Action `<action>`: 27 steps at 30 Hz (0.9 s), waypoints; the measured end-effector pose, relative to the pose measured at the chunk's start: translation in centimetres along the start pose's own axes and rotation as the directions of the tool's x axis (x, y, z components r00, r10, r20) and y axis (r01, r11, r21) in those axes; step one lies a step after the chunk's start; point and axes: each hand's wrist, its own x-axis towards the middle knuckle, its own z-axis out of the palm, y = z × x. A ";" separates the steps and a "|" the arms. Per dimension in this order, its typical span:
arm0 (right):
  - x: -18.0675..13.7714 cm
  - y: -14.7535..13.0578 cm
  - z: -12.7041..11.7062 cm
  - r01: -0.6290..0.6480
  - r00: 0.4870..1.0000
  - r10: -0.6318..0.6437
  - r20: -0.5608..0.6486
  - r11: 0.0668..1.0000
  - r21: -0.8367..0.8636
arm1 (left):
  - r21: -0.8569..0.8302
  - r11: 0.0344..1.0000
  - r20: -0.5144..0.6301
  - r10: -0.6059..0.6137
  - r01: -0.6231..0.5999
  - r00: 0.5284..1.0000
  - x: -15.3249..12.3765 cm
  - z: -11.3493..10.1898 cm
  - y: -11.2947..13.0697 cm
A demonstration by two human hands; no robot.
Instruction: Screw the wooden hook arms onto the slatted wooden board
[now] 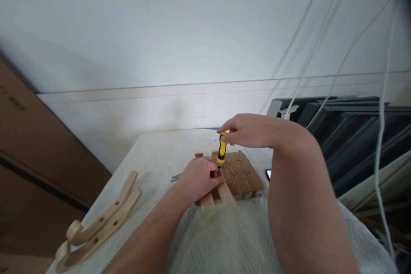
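My right hand (242, 130) grips the top of a yellow and black screwdriver (221, 147), which stands nearly upright with its tip down. My left hand (203, 176) rests on light wooden strips, its thumb and forefinger closed around the spot at the screwdriver's tip. What the fingers pinch there is too small to make out. The nearer wooden strip (227, 196) lies under the tip, and another wooden strip (207, 202) is beside it, partly hidden by my left hand. Both lie across a brown board (244, 173) full of small holes.
Several loose screws (176, 177) lie left of my left hand. Two curved wooden pieces (105, 222) with holes lie on the covered table (224, 239) at left. A phone (268, 174) is partly hidden by my right arm. White cables (382, 137) hang at right; cardboard (41, 158) stands at left.
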 end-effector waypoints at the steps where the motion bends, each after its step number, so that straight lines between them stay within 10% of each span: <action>1: -0.1 0.0 -0.1 -0.002 1.000 0.002 0.005 1.000 -0.009 | -0.005 1.000 -0.002 -0.003 0.003 1.000 0.0 0.0 0.0; 18: -0.6 -2.6 1.2 0.176 0.984 -0.177 -0.003 0.983 0.056 | 0.014 0.999 0.008 -0.029 0.029 1.000 -0.1 -0.4 0.4; 27: -2.6 -1.6 7.4 0.247 0.937 -0.083 -0.339 0.843 0.477 | -0.022 0.995 0.089 0.099 -0.098 0.991 -0.5 -1.3 0.0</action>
